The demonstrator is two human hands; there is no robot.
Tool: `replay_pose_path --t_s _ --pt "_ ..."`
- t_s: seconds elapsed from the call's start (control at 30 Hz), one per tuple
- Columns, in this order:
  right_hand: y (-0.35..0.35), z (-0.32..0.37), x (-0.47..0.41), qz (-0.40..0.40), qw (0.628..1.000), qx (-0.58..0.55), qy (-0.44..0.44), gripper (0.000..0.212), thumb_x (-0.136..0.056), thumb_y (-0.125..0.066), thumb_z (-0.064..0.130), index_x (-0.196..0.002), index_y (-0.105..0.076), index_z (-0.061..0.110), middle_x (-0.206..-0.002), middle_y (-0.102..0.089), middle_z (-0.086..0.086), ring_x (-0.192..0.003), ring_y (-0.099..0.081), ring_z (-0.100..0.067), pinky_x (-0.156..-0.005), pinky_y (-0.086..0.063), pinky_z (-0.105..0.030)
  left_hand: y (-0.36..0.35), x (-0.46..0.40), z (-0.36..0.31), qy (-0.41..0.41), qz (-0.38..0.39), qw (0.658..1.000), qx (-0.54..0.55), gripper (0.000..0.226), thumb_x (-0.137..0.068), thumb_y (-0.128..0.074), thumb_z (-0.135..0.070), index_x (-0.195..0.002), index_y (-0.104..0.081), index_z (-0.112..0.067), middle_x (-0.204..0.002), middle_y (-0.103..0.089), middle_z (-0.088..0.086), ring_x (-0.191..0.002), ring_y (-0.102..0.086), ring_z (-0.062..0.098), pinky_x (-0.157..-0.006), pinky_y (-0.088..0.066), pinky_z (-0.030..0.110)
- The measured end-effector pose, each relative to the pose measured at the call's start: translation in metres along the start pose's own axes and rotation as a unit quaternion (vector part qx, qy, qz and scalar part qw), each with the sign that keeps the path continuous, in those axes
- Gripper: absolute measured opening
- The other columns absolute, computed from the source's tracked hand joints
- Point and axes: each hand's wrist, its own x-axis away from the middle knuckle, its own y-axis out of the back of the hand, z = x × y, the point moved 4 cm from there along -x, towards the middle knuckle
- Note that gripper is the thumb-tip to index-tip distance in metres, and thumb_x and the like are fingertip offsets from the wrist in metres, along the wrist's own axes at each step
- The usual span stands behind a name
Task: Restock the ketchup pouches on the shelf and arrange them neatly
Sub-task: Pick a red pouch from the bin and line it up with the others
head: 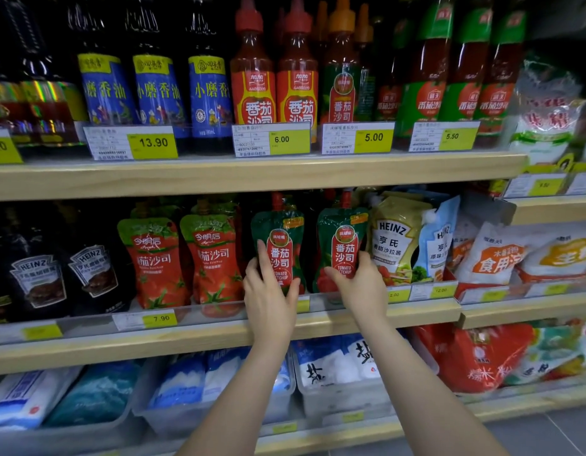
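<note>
Two green-and-red tomato ketchup pouches with red spouts stand upright side by side on the middle shelf (pixel 416 312). My left hand (pixel 268 294) grips the lower part of the left pouch (pixel 280 232), thumb on its left edge. My right hand (pixel 360 287) holds the lower part of the right pouch (pixel 342 232), fingers on its right side and thumb across its front. More pouches of the same kind stand behind them, mostly hidden.
Two red ketchup pouches (pixel 183 258) stand to the left, beside dark Heinz pouches (pixel 61 274). Heinz salad dressing pouches (pixel 397 245) crowd the right pouch. Bottles of sauce (pixel 275 70) fill the shelf above; salt bags in clear bins (pixel 212 386) sit below.
</note>
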Motion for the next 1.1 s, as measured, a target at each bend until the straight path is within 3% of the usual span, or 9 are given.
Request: replay_pose_path --t_s 0.17,0.37,0.5,0.57,0.7,0.77,0.83,0.93,1.1 --pt "0.004 0.001 0.006 -0.025 0.999 -0.015 0.033 0.104 -0.065 -0.078 0.044 -0.144 -0.015 0.018 -0.139 -0.042 -0.012 -0.122 -0.047 -0.030 -0.091 -0.048 -0.046 0.002 0.001 -0.003 -0.062 0.010 0.997 -0.044 0.104 -0.081 -0.069 -0.031 -0.144 0.013 -0.041 -0.149 -0.019 0.025 -0.125 -0.041 0.041 -0.091 -0.050 0.049" --pt "-0.010 -0.002 0.000 0.012 0.999 0.041 0.009 0.073 -0.070 -0.076 0.037 -0.125 -0.037 0.010 -0.120 -0.058 -0.011 -0.104 -0.059 -0.032 -0.079 -0.051 -0.041 -0.004 -0.005 -0.004 -0.043 0.021 0.998 -0.050 0.097 -0.087 -0.063 -0.026 -0.142 0.015 -0.043 -0.141 -0.027 0.026 -0.115 -0.048 0.038 -0.085 -0.049 0.042" --pt "-0.015 -0.003 -0.001 0.010 0.999 0.041 0.009 0.074 -0.070 -0.076 0.037 -0.127 -0.037 0.010 -0.120 -0.058 -0.012 -0.104 -0.059 -0.032 -0.077 -0.050 -0.040 -0.005 -0.007 -0.001 -0.039 0.028 0.997 -0.052 0.097 -0.087 -0.063 -0.027 -0.141 0.015 -0.046 -0.137 -0.031 0.024 -0.112 -0.048 0.035 -0.078 -0.051 0.039" --pt "-0.013 -0.002 -0.001 0.018 0.999 0.028 0.012 0.079 -0.069 -0.077 0.038 -0.130 -0.035 0.010 -0.124 -0.056 -0.013 -0.108 -0.057 -0.031 -0.082 -0.050 -0.042 -0.002 -0.007 -0.003 -0.036 0.032 0.998 -0.045 0.095 -0.087 -0.063 -0.028 -0.141 0.014 -0.046 -0.138 -0.030 0.024 -0.117 -0.045 0.035 -0.083 -0.050 0.040" --pt "0.001 0.006 0.017 -0.047 0.996 -0.050 0.059 0.088 -0.066 -0.080 0.036 -0.136 -0.032 0.009 -0.132 -0.045 -0.012 -0.123 -0.044 -0.027 -0.099 -0.041 -0.038 0.020 0.012 0.002 -0.062 0.012 0.998 0.018 0.087 -0.083 -0.066 -0.032 -0.147 -0.008 -0.036 -0.143 -0.030 0.017 -0.130 -0.032 0.029 -0.093 -0.043 0.036" --pt "0.001 0.017 0.041 -0.083 0.987 -0.054 0.127 0.080 -0.066 -0.079 0.037 -0.130 -0.038 0.012 -0.125 -0.047 -0.007 -0.118 -0.043 -0.021 -0.097 -0.038 -0.029 0.044 0.022 0.026 -0.069 -0.050 0.996 0.003 0.075 -0.080 -0.067 -0.034 -0.143 -0.027 -0.025 -0.137 -0.038 0.014 -0.124 -0.038 0.027 -0.093 -0.042 0.035" --pt "-0.013 0.029 0.059 -0.054 0.984 -0.051 0.162 0.077 -0.068 -0.077 0.040 -0.128 -0.039 0.013 -0.123 -0.048 -0.004 -0.116 -0.044 -0.017 -0.096 -0.037 -0.026 0.065 0.022 0.055 -0.033 -0.114 0.993 -0.016 0.068 -0.077 -0.071 -0.032 -0.133 -0.038 -0.010 -0.129 -0.043 0.018 -0.119 -0.042 0.032 -0.094 -0.046 0.045" --pt "-0.041 0.045 0.060 0.004 0.991 -0.061 0.122 0.082 -0.071 -0.075 0.041 -0.135 -0.034 0.011 -0.132 -0.045 -0.007 -0.124 -0.042 -0.020 -0.100 -0.038 -0.030 0.076 0.008 0.071 0.035 -0.113 0.992 -0.050 0.072 -0.073 -0.077 -0.029 -0.127 -0.040 0.002 -0.127 -0.045 0.023 -0.116 -0.044 0.038 -0.094 -0.042 0.048" --pt "-0.062 0.052 0.047 0.022 0.997 -0.035 0.061 0.077 -0.075 -0.073 0.035 -0.135 -0.033 0.008 -0.129 -0.052 -0.011 -0.120 -0.049 -0.025 -0.095 -0.045 -0.036 0.059 -0.006 0.062 0.109 -0.075 0.988 -0.082 0.072 -0.072 -0.076 -0.038 -0.124 -0.041 -0.002 -0.124 -0.053 0.020 -0.109 -0.052 0.036 -0.089 -0.039 0.047"
